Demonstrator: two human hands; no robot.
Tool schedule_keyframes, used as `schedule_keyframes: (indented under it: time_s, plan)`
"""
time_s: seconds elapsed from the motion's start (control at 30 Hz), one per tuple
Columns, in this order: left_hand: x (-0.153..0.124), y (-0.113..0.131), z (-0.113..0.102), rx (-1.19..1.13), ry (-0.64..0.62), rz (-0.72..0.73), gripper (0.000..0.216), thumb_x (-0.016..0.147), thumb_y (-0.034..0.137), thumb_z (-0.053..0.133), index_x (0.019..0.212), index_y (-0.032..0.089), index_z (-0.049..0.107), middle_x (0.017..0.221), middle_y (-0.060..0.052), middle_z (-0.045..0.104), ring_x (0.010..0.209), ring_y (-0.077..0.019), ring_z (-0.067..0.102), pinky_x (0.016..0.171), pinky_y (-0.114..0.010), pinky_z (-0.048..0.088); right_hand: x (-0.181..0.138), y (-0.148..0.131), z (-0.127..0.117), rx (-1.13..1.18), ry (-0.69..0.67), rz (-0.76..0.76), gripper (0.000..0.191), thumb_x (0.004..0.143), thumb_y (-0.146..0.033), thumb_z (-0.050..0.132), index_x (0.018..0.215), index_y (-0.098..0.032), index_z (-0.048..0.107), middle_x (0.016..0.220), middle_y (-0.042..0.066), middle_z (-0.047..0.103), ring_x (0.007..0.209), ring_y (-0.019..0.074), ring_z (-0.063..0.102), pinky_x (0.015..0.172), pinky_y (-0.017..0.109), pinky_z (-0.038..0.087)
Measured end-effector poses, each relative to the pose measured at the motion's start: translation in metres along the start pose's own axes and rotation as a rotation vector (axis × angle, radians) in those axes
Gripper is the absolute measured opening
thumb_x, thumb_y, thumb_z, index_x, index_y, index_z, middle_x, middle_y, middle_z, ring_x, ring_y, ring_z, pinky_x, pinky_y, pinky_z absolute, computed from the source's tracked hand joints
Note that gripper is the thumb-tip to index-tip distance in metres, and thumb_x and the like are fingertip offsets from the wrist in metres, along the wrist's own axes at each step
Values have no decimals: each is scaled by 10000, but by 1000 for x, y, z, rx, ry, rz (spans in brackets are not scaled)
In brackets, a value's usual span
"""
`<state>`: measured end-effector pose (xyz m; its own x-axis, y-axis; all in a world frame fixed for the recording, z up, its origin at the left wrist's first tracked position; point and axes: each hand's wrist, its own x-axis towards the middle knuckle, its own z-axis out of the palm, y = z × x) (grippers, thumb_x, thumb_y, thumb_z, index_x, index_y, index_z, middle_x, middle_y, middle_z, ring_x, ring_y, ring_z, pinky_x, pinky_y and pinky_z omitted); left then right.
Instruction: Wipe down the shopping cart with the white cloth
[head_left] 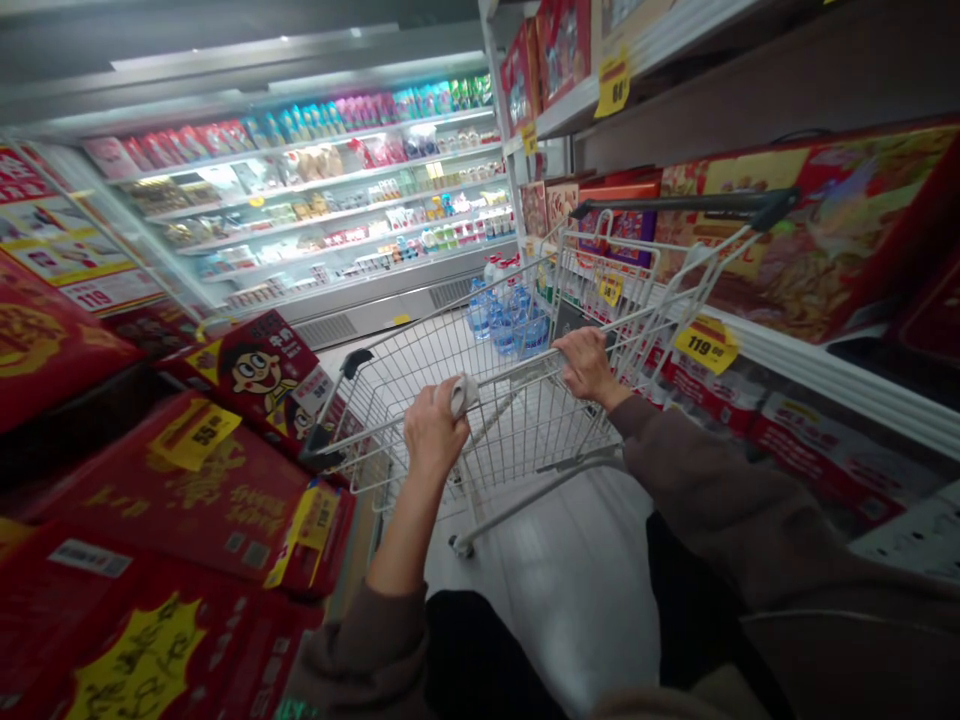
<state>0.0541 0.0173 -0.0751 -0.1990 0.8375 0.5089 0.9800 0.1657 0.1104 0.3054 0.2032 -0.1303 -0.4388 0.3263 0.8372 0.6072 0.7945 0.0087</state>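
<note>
A wire shopping cart (480, 350) stands in front of me in a narrow store aisle, its basket bare. My left hand (433, 432) is closed round the cart's handle bar and also pinches a small white crumpled paper (463, 394). My right hand (589, 366) is wrapped round the same bar further right. A brown sleeve covers my right arm; the left sleeve is pushed back to the elbow.
Stacks of red gift boxes (217, 480) with yellow price tags crowd the left side. Shelves with red boxes (795, 230) line the right. A second cart (637, 260) stands just ahead. Bottled water (510, 315) sits beyond. A lit refrigerated case (322, 190) closes the aisle's end.
</note>
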Motion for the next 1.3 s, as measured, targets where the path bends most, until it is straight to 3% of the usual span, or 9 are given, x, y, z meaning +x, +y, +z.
schedule_keyframes:
  time_s: [0.1,0.17,0.27,0.43,0.53,0.8,1.1,1.2,1.3]
  plan:
    - [-8,-22,-6,5,-11,-39,535,854,125,582,1373,251,597,1163,-99,664,1138,-291,629,977,-401,505,0,3,2,29,21,0,374,830,-361,397,1097,-217,616,993,100,618,1014,313,503,997,502,309]
    - [-10,-19,-7,10,-12,-74,512,861,135,583,1362,240,604,1168,-108,662,1163,-298,620,1001,-418,494,1,0,2,34,72,31,368,838,-374,382,1068,-206,615,983,105,610,1008,316,500,994,514,319]
    - [-8,11,-3,12,6,-135,479,861,139,587,1328,244,622,1196,-123,652,1186,-312,608,1062,-485,450,6,-15,4,17,98,78,338,835,-383,409,1030,-200,616,973,111,607,1009,325,494,1024,539,317]
    - [4,78,15,-33,19,-34,535,898,175,572,1423,274,549,1298,-130,619,1219,-303,580,1155,-543,357,15,-54,13,73,-13,-60,344,791,-321,478,1081,-205,622,1012,117,633,1014,326,514,1023,512,338]
    - [6,89,22,-39,31,32,571,906,172,557,1466,278,516,1324,-129,604,1227,-294,573,1156,-515,357,14,-61,19,92,47,-47,297,804,-294,441,1032,-217,616,949,104,628,955,313,522,970,492,343]
    - [-15,33,6,-3,-2,-8,601,852,134,575,1429,299,541,1257,-99,629,1201,-280,582,1095,-441,411,8,-41,22,110,8,-37,356,719,-279,464,1035,-222,616,939,88,616,958,315,506,952,505,323]
    - [-50,-61,-26,12,-13,-183,501,869,111,565,1346,262,586,1239,-89,658,1217,-278,590,1051,-419,459,7,-39,7,115,-45,-23,358,736,-285,459,1052,-207,608,966,89,604,1006,321,509,988,534,331]
    - [-50,-59,-26,13,-2,-214,439,895,131,567,1317,245,605,1201,-100,655,1197,-284,595,1046,-426,459,14,-58,0,62,-102,-37,341,736,-262,494,1052,-193,604,1002,105,618,1022,330,504,1008,540,319]
    - [-40,-28,-17,-9,-7,-177,400,908,163,569,1293,259,624,1175,-98,653,1167,-285,606,1028,-419,461,25,-97,4,52,-206,-147,306,744,-270,533,1031,-184,599,1001,120,623,1009,334,497,1001,528,314]
